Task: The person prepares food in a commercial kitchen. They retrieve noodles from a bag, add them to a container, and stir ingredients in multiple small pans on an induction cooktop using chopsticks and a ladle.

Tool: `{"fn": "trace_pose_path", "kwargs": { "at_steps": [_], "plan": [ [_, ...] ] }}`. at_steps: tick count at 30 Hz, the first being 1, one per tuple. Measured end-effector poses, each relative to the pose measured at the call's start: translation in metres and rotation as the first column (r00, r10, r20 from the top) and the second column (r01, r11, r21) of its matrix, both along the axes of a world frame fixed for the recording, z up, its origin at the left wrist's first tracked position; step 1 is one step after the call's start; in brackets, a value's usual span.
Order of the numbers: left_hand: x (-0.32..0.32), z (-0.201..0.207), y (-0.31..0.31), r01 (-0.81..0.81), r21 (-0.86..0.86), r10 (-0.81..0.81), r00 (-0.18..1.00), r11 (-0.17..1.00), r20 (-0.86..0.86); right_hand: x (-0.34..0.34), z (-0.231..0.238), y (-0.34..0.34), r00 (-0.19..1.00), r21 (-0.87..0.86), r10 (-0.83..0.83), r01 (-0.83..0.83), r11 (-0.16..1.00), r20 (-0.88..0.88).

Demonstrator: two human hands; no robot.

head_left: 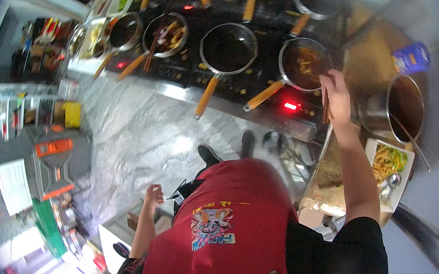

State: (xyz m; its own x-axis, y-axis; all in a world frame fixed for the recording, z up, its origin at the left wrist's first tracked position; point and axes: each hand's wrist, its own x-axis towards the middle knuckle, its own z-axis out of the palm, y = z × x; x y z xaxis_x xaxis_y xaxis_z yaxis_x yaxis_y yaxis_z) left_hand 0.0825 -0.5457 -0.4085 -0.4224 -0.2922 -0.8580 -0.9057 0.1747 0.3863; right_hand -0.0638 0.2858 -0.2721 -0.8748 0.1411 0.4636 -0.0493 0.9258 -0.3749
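My right hand [336, 97] reaches out over the stove and grips a pair of wooden chopsticks [326, 103] at the rim of a small pan [303, 64] with dark sauce and food in it. That pan has an orange handle and sits at the right end of the front row of burners. My left hand [153, 194] hangs at my side with the fingers loosely curled and nothing in it. A red apron [227, 230] over a black shirt covers my front.
Several orange-handled pans stand in two rows on the black stove [223, 80]; one [166, 34] holds food and chopsticks. To the right stand a large steel pot [402, 106] with a ladle and a white tray of noodles [387, 163]. Marble floor [134, 129] lies below; shelves [28, 147] at left.
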Motion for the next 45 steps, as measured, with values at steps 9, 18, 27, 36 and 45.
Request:
{"fn": "trace_pose_path", "kwargs": {
  "at_steps": [9,18,27,36,45],
  "plan": [
    [0.132,0.03,-0.008,-0.194,0.023,0.195,0.965,0.981,-0.177,-0.018,-0.064,-0.043,0.911,-0.04,0.177,-0.175,0.984,0.374],
    [0.363,0.04,0.031,-0.482,-0.138,0.433,0.857,0.865,-0.28,0.0,0.013,-0.098,0.999,0.429,-0.021,0.008,0.903,0.025],
    [0.758,-0.047,0.097,-0.782,-0.289,0.729,0.621,0.552,-0.288,0.206,-0.001,-0.465,0.638,-0.054,0.734,-0.745,0.665,0.236],
    [1.003,-0.032,0.097,-0.981,-0.179,0.979,0.104,0.072,-0.174,0.418,-0.073,-0.727,0.057,-0.154,0.686,-0.958,0.243,0.726],
    [1.124,-0.005,-0.185,-0.936,-0.301,0.918,0.271,0.182,-0.288,0.508,-0.223,-0.998,-0.121,-0.284,0.527,-0.928,0.24,0.841]
  ]
}}
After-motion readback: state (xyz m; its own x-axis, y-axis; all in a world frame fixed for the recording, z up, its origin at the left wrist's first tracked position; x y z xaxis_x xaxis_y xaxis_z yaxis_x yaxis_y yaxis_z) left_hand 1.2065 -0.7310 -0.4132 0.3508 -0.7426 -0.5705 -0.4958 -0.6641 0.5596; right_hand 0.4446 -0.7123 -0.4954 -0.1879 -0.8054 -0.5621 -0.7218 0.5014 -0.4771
